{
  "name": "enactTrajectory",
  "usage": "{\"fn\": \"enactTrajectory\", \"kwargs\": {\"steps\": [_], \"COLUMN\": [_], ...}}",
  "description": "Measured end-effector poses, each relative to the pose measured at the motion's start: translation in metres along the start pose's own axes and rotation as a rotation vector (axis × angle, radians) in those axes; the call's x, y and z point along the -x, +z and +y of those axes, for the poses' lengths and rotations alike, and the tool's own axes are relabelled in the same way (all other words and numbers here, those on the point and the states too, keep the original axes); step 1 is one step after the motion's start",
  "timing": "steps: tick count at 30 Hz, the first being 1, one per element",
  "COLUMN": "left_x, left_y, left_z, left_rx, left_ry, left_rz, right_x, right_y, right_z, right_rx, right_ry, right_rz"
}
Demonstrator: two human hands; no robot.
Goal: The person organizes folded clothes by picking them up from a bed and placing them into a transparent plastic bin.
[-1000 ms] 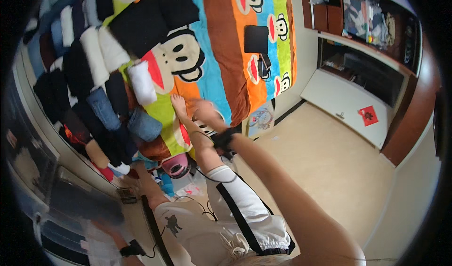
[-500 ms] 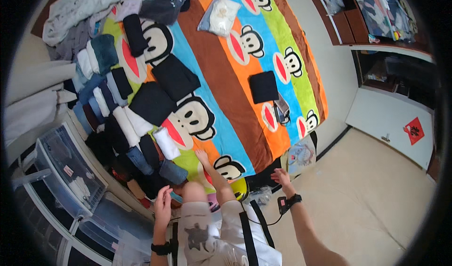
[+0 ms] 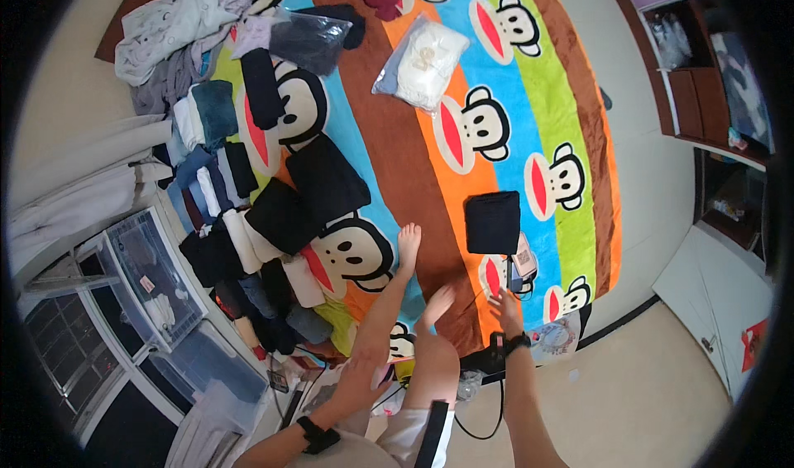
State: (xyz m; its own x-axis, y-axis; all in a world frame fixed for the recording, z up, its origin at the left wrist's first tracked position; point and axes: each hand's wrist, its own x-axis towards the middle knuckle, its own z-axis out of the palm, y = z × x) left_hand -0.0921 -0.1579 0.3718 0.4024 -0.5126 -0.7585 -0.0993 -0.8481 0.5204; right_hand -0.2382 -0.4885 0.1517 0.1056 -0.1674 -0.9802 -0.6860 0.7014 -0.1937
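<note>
My left hand (image 3: 361,385), a black band at its wrist, rests flat on my bent left leg, empty. My right hand (image 3: 505,309) is over the near edge of the bed, fingers apart, holding nothing. Just beyond its fingertips lie a pale phone-like device (image 3: 523,258) and a dark cord. A folded black garment (image 3: 493,223) lies beside the device. My left foot (image 3: 409,240) and my right foot (image 3: 438,304) are on the striped monkey-print blanket (image 3: 372,79). Two folded black garments, one at the middle (image 3: 327,178), lie further left.
Rows of rolled and folded clothes (image 3: 217,182) line the bed's left side. A bagged white garment (image 3: 429,64) and a bagged dark one (image 3: 308,42) lie at the far end. Clear plastic drawers (image 3: 157,278) stand at left, a brown cabinet (image 3: 686,104) at right.
Both my legs have risen onto the bed, and my left foot is further right. My left hand has come down onto my leg. My right hand has moved closer to the devices. The view has shifted.
</note>
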Motion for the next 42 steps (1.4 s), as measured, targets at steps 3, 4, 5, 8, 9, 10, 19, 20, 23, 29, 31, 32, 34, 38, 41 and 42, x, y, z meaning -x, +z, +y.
{"fn": "enactTrajectory", "kwargs": {"steps": [3, 4, 5, 8, 9, 10, 19, 20, 23, 29, 31, 32, 34, 38, 41, 42], "left_x": [-0.008, -0.017, -0.020, -0.044, -0.045, -0.052, -0.057, -0.056, -0.050, -0.040, -0.034, -0.033, -0.029, -0.015, -0.003, 0.003], "left_y": [-0.007, -0.002, 0.000, 0.008, 0.004, 0.003, 0.013, 0.012, 0.019, 0.052, 0.068, 0.080, 0.086, 0.113, 0.128, 0.127], "left_z": [0.033, 0.035, 0.039, 0.051, 0.058, 0.071, 0.092, 0.092, 0.089, 0.081, 0.077, 0.075, 0.072, 0.058, 0.058, 0.057], "left_rx": [-0.467, -0.492, -0.474, -0.204, -0.196, -0.250, -0.254, -0.237, -0.150, -0.068, -0.121, -0.127, -0.102, 0.010, 0.068, 0.270], "left_ry": [-0.038, -0.086, -0.126, -0.222, -0.252, -0.243, -0.317, -0.323, -0.354, -0.372, -0.350, -0.365, -0.403, -0.403, -0.393, -0.421], "left_rz": [-0.276, -0.299, -0.311, -0.081, -0.101, -0.154, -0.157, -0.135, -0.116, 0.044, 0.037, 0.057, 0.105, 0.266, 0.404, 0.385], "right_x": [-0.077, -0.100, -0.122, -0.180, -0.194, -0.207, -0.236, -0.222, -0.199, -0.163, -0.146, -0.134, -0.093, -0.001, 0.057, 0.088], "right_y": [-0.008, -0.011, -0.008, -0.008, -0.012, -0.012, -0.004, 0.002, 0.007, 0.022, 0.026, 0.022, 0.042, 0.063, 0.052, 0.061], "right_z": [-0.016, -0.016, -0.017, -0.015, -0.008, -0.006, 0.023, 0.019, -0.012, -0.092, -0.122, -0.137, -0.157, -0.182, -0.196, -0.198], "right_rx": [-0.075, -0.224, -0.298, -0.406, -0.452, -0.524, -0.874, -0.827, -0.717, -0.623, -0.422, -0.407, -0.287, 0.171, 0.271, 0.321], "right_ry": [0.064, 0.126, 0.100, 0.164, 0.154, 0.165, -0.110, -0.102, -0.104, -0.074, -0.102, -0.131, -0.142, -0.623, -0.577, -0.605], "right_rz": [-0.004, -0.008, -0.048, 0.187, 0.171, 0.114, -0.134, -0.123, -0.061, -0.044, 0.070, 0.061, -0.045, -0.042, -0.200, -0.239]}}
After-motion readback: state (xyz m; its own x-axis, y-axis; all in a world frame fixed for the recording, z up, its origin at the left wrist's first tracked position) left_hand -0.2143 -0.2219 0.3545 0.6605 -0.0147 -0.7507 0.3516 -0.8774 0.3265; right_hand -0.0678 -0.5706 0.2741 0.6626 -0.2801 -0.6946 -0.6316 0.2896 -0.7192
